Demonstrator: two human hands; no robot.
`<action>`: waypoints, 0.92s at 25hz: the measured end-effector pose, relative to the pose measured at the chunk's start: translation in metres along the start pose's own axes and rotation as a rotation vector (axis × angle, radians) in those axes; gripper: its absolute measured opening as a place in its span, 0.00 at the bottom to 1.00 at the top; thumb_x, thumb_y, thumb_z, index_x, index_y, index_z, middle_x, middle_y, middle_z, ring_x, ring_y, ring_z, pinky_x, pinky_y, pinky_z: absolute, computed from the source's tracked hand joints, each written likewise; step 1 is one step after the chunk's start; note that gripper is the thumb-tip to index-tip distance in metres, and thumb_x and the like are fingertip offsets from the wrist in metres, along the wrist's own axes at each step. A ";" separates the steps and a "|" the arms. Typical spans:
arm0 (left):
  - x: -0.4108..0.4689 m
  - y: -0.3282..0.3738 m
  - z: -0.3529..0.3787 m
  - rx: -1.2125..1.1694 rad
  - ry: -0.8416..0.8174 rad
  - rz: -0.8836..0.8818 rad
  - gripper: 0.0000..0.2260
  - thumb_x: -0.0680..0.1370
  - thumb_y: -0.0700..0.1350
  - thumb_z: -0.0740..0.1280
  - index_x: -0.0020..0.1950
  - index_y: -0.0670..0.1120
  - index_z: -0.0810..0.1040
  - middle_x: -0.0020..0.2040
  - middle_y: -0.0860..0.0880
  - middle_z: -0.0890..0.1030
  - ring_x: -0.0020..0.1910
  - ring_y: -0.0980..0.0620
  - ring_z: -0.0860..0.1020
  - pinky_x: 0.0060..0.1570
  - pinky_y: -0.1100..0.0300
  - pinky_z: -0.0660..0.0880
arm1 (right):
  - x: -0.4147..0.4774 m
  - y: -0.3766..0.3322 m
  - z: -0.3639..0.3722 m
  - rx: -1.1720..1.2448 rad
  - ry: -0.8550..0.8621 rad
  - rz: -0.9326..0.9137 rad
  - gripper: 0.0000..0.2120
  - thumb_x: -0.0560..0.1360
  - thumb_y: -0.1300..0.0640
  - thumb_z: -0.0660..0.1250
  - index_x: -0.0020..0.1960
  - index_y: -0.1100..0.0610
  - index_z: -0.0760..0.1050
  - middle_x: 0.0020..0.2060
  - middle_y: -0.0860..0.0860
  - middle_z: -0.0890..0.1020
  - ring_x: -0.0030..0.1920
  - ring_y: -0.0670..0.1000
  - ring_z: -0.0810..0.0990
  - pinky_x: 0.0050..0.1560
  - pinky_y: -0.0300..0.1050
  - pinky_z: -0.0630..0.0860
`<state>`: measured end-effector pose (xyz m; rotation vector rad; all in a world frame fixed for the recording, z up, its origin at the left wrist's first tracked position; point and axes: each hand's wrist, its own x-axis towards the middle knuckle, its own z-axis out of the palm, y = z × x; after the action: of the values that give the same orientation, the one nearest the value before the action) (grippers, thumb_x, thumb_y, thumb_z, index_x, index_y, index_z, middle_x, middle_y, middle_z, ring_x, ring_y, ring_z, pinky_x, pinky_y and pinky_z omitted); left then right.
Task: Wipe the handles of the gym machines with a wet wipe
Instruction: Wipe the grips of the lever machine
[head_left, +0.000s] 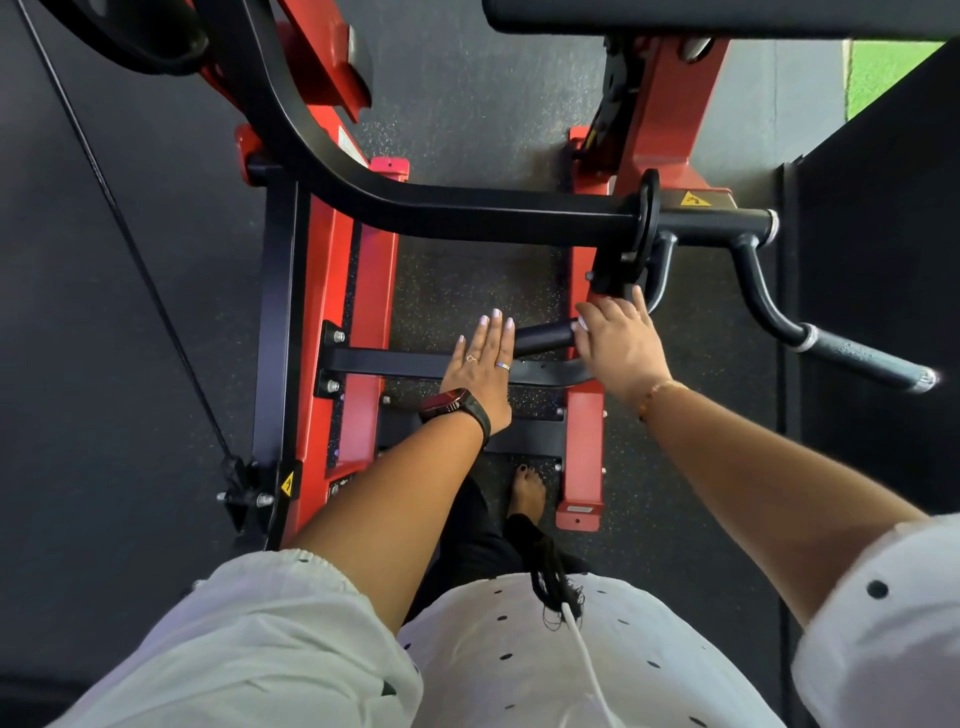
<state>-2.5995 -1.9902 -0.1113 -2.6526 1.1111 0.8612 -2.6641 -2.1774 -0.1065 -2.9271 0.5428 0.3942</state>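
Note:
A short black handle (545, 336) of the red and black gym machine (363, 291) lies level between my hands. My left hand (480, 364), with a watch and rings, is flat with straight fingers at the handle's left end. My right hand (621, 348) lies over the handle's right end, thumb against the bar and fingers spread toward the black bracket (613, 280). No wet wipe shows clearly; a small white spot by my right thumb may be a nail or the wipe. A second handle (867, 361) sticks out at the right, with droplets on its grey grip.
A thick black lever arm (467, 208) crosses above my hands. Red frame rails (584, 441) flank a speckled rubber floor (467, 130). A black cable (130, 234) runs down the left. A dark wall (883, 208) stands at the right. My bare foot (527, 491) is between the rails.

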 end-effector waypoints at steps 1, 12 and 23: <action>0.000 0.000 0.000 -0.016 -0.004 0.004 0.45 0.76 0.43 0.64 0.74 0.43 0.28 0.75 0.44 0.30 0.75 0.46 0.33 0.75 0.49 0.40 | 0.013 -0.013 -0.006 -0.002 -0.072 0.038 0.20 0.81 0.47 0.51 0.60 0.58 0.75 0.55 0.57 0.80 0.61 0.59 0.74 0.73 0.57 0.54; 0.002 -0.002 0.002 -0.044 0.019 0.035 0.44 0.74 0.40 0.63 0.75 0.42 0.30 0.76 0.43 0.31 0.76 0.46 0.34 0.75 0.49 0.41 | 0.028 -0.022 -0.016 -0.208 -0.246 -0.193 0.29 0.73 0.35 0.55 0.62 0.55 0.73 0.54 0.52 0.80 0.58 0.54 0.77 0.73 0.56 0.53; 0.003 -0.002 0.005 -0.049 0.018 0.018 0.45 0.74 0.41 0.63 0.74 0.43 0.28 0.75 0.44 0.29 0.75 0.46 0.33 0.75 0.50 0.41 | -0.055 -0.054 0.018 0.716 0.242 0.211 0.15 0.80 0.56 0.58 0.60 0.61 0.77 0.55 0.54 0.82 0.58 0.54 0.76 0.60 0.38 0.66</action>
<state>-2.5982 -1.9892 -0.1172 -2.6987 1.1343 0.8810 -2.6974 -2.1058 -0.1037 -2.2367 0.8229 -0.1267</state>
